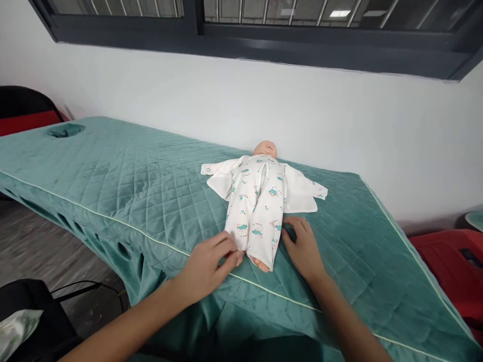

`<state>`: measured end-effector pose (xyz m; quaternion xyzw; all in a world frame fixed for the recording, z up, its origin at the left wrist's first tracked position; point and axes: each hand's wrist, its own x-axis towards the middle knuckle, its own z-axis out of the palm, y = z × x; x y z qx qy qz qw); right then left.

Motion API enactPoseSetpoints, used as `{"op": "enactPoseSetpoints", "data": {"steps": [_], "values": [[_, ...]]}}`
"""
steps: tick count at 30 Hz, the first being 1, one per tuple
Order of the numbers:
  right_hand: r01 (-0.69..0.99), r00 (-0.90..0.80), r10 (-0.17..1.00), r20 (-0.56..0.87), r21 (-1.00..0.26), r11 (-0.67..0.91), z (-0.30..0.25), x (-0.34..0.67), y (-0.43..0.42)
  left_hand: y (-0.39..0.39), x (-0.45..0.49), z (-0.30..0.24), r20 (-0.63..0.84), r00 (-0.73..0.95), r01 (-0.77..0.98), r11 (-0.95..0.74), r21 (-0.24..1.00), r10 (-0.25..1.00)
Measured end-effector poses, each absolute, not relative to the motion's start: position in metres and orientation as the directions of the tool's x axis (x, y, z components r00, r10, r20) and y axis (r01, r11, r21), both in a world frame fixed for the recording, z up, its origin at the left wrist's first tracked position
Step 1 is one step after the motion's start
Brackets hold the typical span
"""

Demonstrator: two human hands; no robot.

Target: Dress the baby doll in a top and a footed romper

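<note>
A baby doll (pixel 265 149) in white patterned clothes (pixel 260 206) lay on the puffy green massage bed (pixel 151 181).

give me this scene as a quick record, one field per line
surface: green quilted cover with a round opening toward one end
subject: baby doll on its back, feet toward the person
clothing: white printed trousers; white jacket spread to both sides
left hand: at one trouser hem; firmness of grip unclear
right hand: open beside the other trouser leg; contact unclear
background: white wall, dark window frame
</note>
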<state>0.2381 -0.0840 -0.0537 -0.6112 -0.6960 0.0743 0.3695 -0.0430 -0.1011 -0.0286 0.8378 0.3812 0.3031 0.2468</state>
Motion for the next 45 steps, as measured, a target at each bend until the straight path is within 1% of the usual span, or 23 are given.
{"op": "enactPoseSetpoints", "data": {"steps": [1,3,4,5,7,8,10,13,15,17,19,22,25,27,30,32,34,40,43,45], "values": [[0.851,-0.004,0.893,0.45,-0.467,0.239,-0.055,0.236,-0.073,-0.093,-0.045,-0.032,0.318,0.489,0.479,-0.555,0.68,0.812],[0.928,-0.065,0.888,0.456,-0.3,0.222,-0.056,0.231,-0.053,-0.068,-0.046,-0.04,0.362,0.382,0.524,-0.522,0.673,0.85],[0.948,-0.089,0.89,0.447,-0.236,0.213,-0.054,0.229,-0.045,-0.052,-0.046,-0.044,0.411,0.321,0.578,-0.52,0.629,0.853],[0.96,-0.105,0.894,0.437,-0.189,0.205,-0.053,0.228,-0.038,-0.036,-0.045,-0.049,0.433,0.299,0.641,-0.515,0.569,0.85],[0.971,-0.108,0.902,0.418,-0.151,0.186,-0.05,0.227,-0.029,-0.004,-0.041,-0.056,0.426,0.326,0.716,-0.515,0.471,0.844],[0.973,-0.103,0.907,0.408,-0.15,0.178,-0.05,0.228,-0.026,0.01,-0.039,-0.058,0.416,0.367,0.725,-0.536,0.432,0.832],[0.972,-0.105,0.916,0.387,-0.153,0.176,-0.049,0.23,-0.022,0.03,-0.035,-0.059,0.369,0.475,0.698,-0.597,0.395,0.799],[0.966,-0.142,0.92,0.366,-0.152,0.209,-0.05,0.233,-0.021,0.045,-0.03,-0.057,0.302,0.625,0.601,-0.69,0.403,0.72],[0.951,-0.174,0.914,0.365,-0.178,0.252,-0.051,0.234,-0.021,0.052,-0.027,-0.055,0.281,0.677,0.542,-0.72,0.434,0.68],[0.926,-0.216,0.908,0.359,-0.218,0.307,-0.052,0.233,-0.02,0.058,-0.022,-0.054,0.238,0.689,0.529,-0.699,0.48,0.685],[0.915,-0.223,0.907,0.357,-0.245,0.321,-0.052,0.232,-0.019,0.065,-0.017,-0.052,0.175,0.674,0.561,-0.651,0.51,0.718],[0.933,-0.157,0.909,0.386,-0.244,0.265,-0.052,0.229,-0.015,0.071,-0.008,-0.047,0.119,0.63,0.625,-0.592,0.508,0.767],[0.943,-0.098,0.908,0.408,-0.253,0.216,-0.051,0.226,-0.013,0.069,-0.004,-0.039,0.095,0.576,0.651,-0.526,0.547,0.812],[0.926,-0.058,0.912,0.407,-0.32,0.202,-0.05,0.225,-0.015,0.066,-0.004,-0.035,0.093,0.544,0.648,-0.488,0.585,0.834],[0.867,-0.036,0.921,0.387,-0.446,0.221,-0.049,0.224,-0.023,0.064,-0.005,-0.034,0.123,0.513,0.633,-0.471,0.614,0.849],[0.847,-0.045,0.929,0.367,-0.48,0.231,-0.049,0.224,-0.029,0.064,-0.006,-0.037,0.161,0.513,0.622,-0.495,0.607,0.843],[0.852,-0.049,0.935,0.35,-0.474,0.223,-0.05,0.225,-0.032,0.066,-0.006,-0.041,0.196,0.523,0.624,-0.529,0.575,0.829],[0.887,-0.096,0.933,0.347,-0.395,0.239,-0.049,0.225,-0.039,0.054,-0.017,-0.049,0.264,0.572,0.641,-0.624,0.447,0.776],[0.894,-0.104,0.929,0.356,-0.376,0.244,-0.052,0.225,-0.051,0.044,-0.028,-0.053,0.273,0.623,0.599,-0.672,0.435,0.733],[0.887,-0.112,0.921,0.372,-0.381,0.262,-0.055,0.227,-0.058,0.043,-0.036,-0.056,0.304,0.627,0.561,-0.686,0.464,0.717]]}}
